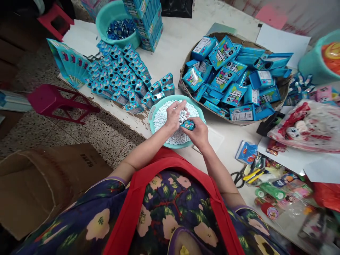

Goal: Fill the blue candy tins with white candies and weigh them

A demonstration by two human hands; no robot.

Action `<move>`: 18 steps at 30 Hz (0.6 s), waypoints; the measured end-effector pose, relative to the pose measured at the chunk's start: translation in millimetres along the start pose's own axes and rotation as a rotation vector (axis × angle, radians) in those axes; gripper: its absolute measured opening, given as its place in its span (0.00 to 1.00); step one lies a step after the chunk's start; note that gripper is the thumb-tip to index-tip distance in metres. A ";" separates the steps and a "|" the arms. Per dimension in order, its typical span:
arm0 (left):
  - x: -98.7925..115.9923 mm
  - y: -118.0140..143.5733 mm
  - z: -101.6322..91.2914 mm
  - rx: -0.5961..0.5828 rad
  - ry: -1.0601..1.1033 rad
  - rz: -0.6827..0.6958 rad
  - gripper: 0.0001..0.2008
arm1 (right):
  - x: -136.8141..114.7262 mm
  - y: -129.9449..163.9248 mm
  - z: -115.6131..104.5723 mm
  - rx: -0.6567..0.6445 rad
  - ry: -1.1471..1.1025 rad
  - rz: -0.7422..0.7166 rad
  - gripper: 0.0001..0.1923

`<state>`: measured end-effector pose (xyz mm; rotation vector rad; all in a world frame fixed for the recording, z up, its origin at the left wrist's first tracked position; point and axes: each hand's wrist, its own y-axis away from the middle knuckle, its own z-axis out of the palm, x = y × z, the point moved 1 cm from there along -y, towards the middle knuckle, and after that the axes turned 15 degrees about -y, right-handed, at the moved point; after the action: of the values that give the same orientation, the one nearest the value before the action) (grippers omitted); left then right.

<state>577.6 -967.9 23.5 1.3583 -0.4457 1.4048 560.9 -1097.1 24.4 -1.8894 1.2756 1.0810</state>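
Over a turquoise basin (151, 122) full of small white candies (162, 115), my two hands come close together. My left hand (174, 115) is cupped around a handful of the white pieces, some showing between its fingers. In my right hand (198, 131) is a small blue candy box (188, 124), gripped by thumb and fingers and tilted toward the left hand. The box's opening is hidden by the left hand and the candies. Left of the basin stand many similar small boxes (123, 76) in rows, several with round dark holes showing.
A cardboard tray (183, 83) of larger blue boxes (223, 53) lies right of the basin. Behind are a stack of cartons (150, 26) and a bowl (99, 21) of blue shiny pieces. Scissors (239, 177) and a yellow cutter (252, 174) lie at right. A pink stool (45, 101) stands left.
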 end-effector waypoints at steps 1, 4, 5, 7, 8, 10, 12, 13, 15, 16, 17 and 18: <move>0.8 -0.6 1.8 0.013 -0.014 0.009 0.24 | -0.3 -0.5 -1.3 0.024 0.000 -0.001 0.16; 5.5 -1.6 6.4 0.024 -0.052 0.020 0.25 | -2.0 -1.7 -2.6 0.047 0.005 -0.022 0.16; 7.7 -1.5 7.7 0.024 -0.055 0.020 0.25 | -2.8 -2.2 -2.3 0.030 -0.003 -0.033 0.16; 12.3 -0.9 9.4 0.035 -0.056 0.008 0.24 | -4.2 -3.5 -1.8 0.000 -0.025 -0.049 0.15; 14.3 -0.5 9.6 0.041 -0.060 0.001 0.23 | -4.7 -4.4 -1.9 0.001 -0.036 -0.053 0.15; 17.1 -0.1 9.1 0.053 -0.079 -0.002 0.22 | -5.4 -6.6 -2.7 0.019 -0.055 -0.062 0.15; 18.2 -0.4 7.4 0.062 -0.087 0.022 0.20 | -5.5 -9.0 -3.4 0.023 -0.072 -0.074 0.15; 18.3 -0.7 6.4 0.067 -0.082 0.038 0.19 | -5.4 -10.0 -3.7 0.026 -0.081 -0.077 0.15; 17.8 -1.4 5.0 0.071 -0.071 0.047 0.17 | -4.8 -11.3 -3.8 0.042 -0.089 -0.078 0.15; 17.4 -1.8 4.8 0.073 -0.070 0.041 0.17 | -4.5 -11.5 -3.7 0.053 -0.089 -0.075 0.15; 17.1 -2.1 4.8 0.076 -0.071 0.033 0.17 | -4.2 -11.4 -3.6 0.061 -0.089 -0.073 0.15; 16.8 -2.4 5.1 0.078 -0.073 0.024 0.18 | -4.0 -11.2 -3.4 0.061 -0.089 -0.073 0.15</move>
<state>586.0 -964.3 38.7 1.4753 -0.4603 1.4088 571.6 -1094.2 30.0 -1.8084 1.1675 1.0644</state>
